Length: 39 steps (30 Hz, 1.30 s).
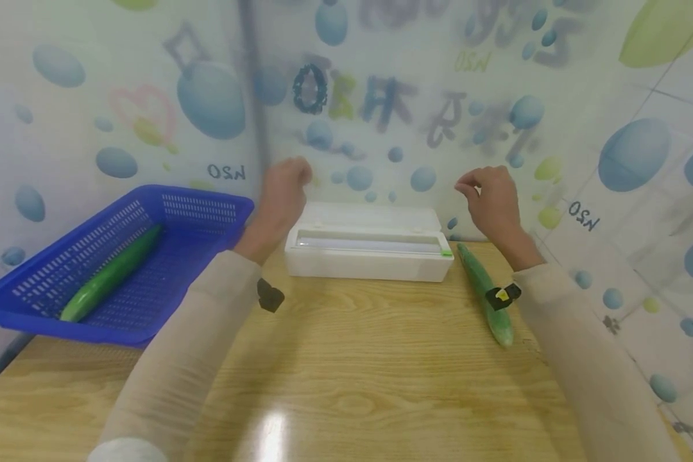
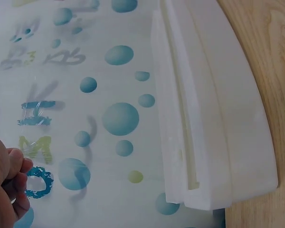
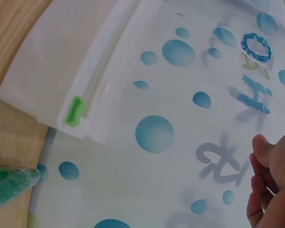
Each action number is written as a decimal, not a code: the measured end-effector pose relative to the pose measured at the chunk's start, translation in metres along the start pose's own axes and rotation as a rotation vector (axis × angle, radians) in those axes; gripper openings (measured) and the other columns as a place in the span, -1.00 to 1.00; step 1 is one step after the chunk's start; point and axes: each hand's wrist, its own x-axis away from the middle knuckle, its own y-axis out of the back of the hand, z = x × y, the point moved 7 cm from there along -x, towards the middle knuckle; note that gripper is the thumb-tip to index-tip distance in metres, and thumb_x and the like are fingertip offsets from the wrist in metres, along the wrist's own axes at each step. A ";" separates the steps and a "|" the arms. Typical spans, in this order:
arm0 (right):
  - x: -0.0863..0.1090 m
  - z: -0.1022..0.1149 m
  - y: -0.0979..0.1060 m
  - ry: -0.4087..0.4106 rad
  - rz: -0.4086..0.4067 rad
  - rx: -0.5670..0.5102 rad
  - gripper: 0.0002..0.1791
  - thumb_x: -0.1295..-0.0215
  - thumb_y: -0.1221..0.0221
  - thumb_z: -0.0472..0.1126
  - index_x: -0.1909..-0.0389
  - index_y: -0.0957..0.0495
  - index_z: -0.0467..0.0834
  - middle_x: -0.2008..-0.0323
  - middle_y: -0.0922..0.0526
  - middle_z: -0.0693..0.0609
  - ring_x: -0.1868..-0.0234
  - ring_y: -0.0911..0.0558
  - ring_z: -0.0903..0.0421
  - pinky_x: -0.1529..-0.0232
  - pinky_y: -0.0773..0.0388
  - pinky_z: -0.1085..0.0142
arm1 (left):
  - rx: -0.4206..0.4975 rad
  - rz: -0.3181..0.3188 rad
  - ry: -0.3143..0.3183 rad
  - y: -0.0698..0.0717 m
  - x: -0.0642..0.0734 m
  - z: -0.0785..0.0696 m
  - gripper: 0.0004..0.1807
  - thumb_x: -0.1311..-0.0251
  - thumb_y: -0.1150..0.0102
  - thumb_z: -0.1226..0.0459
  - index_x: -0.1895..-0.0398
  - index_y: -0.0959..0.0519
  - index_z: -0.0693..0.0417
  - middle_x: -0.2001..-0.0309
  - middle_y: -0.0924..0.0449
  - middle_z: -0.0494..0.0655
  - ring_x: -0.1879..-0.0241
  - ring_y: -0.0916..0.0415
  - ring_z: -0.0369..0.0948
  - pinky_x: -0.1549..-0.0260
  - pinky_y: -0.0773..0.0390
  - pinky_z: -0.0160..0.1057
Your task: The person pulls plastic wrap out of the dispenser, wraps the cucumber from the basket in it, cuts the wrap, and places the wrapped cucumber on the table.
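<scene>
L hand [image 1: 283,192] + R hand [image 1: 493,199] fingers closed in pinch, AFAICT on clear film [image 2: 34,145]. White box [image 1: 369,265] below, btwn them at bench [image 1: 346,359] far edge, axis L-R. Cuke [image 1: 478,276] off box's R end, axis near-far, R hand closer.

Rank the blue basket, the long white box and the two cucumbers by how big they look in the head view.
1. Blue basket
2. White box
3. Cucumber in the basket and cucumber on the table: too alike, at different spots before the camera, to rank.
</scene>
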 end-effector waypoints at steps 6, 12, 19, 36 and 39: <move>-0.006 0.004 0.010 0.023 -0.026 0.006 -0.84 -0.31 -0.18 -0.31 0.27 -0.63 -0.36 0.34 -0.62 -0.29 0.24 -0.51 -0.23 0.05 -0.37 -0.11 | 0.016 -0.026 -0.010 0.009 -0.006 -0.007 -0.72 0.06 0.14 0.71 0.36 -0.52 0.37 0.34 -0.55 0.26 0.27 -0.47 0.13 0.14 -0.46 -0.03; -0.014 0.009 0.020 0.044 -0.058 0.006 -0.85 -0.28 -0.20 -0.31 0.28 -0.63 -0.35 0.35 -0.63 -0.28 0.26 -0.52 -0.22 0.03 -0.36 -0.10 | 0.001 0.002 0.017 0.015 -0.014 -0.010 -0.76 -0.07 0.12 0.67 0.29 -0.52 0.36 0.30 -0.55 0.25 0.23 -0.46 0.11 0.11 -0.47 -0.05; -0.024 0.016 0.028 0.028 -0.063 0.001 -0.85 -0.28 -0.20 -0.32 0.29 -0.65 -0.35 0.35 -0.64 -0.28 0.25 -0.52 -0.21 -0.04 -0.33 -0.09 | 0.002 0.020 0.064 0.023 -0.021 -0.011 -0.75 -0.16 0.08 0.63 0.18 -0.55 0.35 0.17 -0.57 0.23 0.10 -0.48 0.08 -0.03 -0.44 -0.09; -0.042 0.028 0.051 0.049 -0.109 0.010 -0.86 -0.27 -0.22 -0.33 0.30 -0.64 -0.36 0.34 -0.66 -0.27 0.23 -0.53 -0.19 -0.04 -0.33 -0.04 | -0.021 -0.109 -0.019 0.046 -0.038 -0.024 -0.73 -0.07 0.11 0.68 0.27 -0.55 0.36 0.26 -0.59 0.24 0.19 -0.50 0.09 0.04 -0.46 -0.10; -0.045 0.031 0.055 0.058 -0.121 0.020 -0.85 -0.28 -0.21 -0.32 0.29 -0.65 -0.37 0.34 -0.67 -0.26 0.22 -0.53 -0.19 0.00 -0.34 -0.04 | -0.020 -0.128 -0.025 0.050 -0.041 -0.027 -0.72 -0.04 0.13 0.69 0.28 -0.55 0.37 0.27 -0.60 0.24 0.20 -0.51 0.09 0.04 -0.47 -0.10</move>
